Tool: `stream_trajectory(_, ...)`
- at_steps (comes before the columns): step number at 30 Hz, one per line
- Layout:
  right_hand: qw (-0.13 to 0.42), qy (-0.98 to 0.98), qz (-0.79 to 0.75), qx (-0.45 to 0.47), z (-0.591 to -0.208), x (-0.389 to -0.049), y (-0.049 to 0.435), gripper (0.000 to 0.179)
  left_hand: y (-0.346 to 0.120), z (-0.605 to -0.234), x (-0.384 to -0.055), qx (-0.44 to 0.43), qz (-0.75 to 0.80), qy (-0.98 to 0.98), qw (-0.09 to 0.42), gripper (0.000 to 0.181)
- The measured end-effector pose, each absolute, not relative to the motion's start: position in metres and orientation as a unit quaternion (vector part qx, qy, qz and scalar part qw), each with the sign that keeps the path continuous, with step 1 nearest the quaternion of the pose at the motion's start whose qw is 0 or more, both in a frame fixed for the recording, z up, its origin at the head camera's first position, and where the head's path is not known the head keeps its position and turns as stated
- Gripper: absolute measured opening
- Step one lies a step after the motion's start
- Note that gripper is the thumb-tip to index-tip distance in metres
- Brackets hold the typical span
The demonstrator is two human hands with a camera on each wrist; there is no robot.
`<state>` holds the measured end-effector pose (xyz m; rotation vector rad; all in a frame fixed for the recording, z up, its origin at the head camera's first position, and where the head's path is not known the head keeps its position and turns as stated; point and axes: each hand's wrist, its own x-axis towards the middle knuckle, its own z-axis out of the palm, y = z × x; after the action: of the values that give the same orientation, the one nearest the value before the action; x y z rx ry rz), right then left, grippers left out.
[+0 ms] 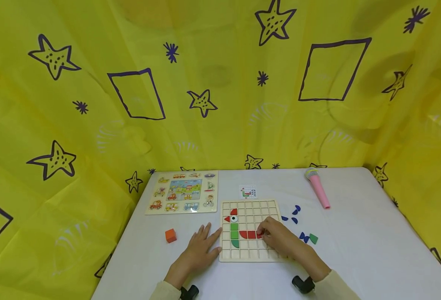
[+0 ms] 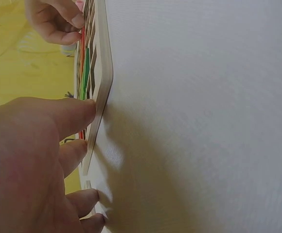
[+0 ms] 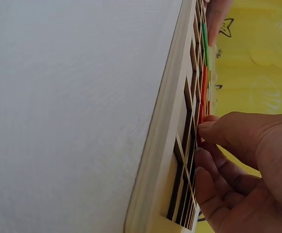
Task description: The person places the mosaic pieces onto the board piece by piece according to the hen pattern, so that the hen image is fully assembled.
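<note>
A wooden grid board [image 1: 248, 253] lies on the table, with colored tiles set in its cells. Down its left side run a red quarter-round piece [image 1: 234, 211], a red triangle [image 1: 226, 219], a white eye tile [image 1: 234, 218], green squares [image 1: 234, 234] and a green quarter-round piece [image 1: 235, 243]. My right hand [image 1: 278, 235] pinches a red piece [image 1: 259, 236] between thumb and fingertips, at the right end of a row of red tiles [image 1: 248, 235]; fingers hide most of it. My left hand [image 1: 201, 250] rests with spread fingers, thumb and index fingertips at the board's left edge.
Right of the board lie several blue pieces [image 1: 294, 220] and a green piece [image 1: 313, 238]. Behind it is a small pattern card [image 1: 248, 192]. A pink toy microphone [image 1: 319, 191] lies back right, a picture puzzle board [image 1: 149, 204] back left, an orange cube [image 1: 170, 236] left.
</note>
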<state>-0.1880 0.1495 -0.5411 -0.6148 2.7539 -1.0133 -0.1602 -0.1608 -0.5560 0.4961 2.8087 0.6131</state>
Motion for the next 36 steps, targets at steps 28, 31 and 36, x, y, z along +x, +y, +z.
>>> stream_trajectory(28,0.073,0.926,-0.336,-0.157,-0.529,-0.187,0.182,0.013,-0.160,-0.559,-0.162,0.155,0.209,0.958,0.121,0.064)
stream_trajectory(31,0.076,0.931,-0.333,-0.131,-0.526,-0.185,0.204,0.013,-0.160,-0.559,-0.162,0.154,0.210,0.958,0.122,0.064)
stream_trajectory(36,0.096,0.940,-0.313,-0.093,-0.522,-0.181,0.243,0.025,-0.160,-0.559,-0.162,0.159,0.209,0.957,0.122,0.064)
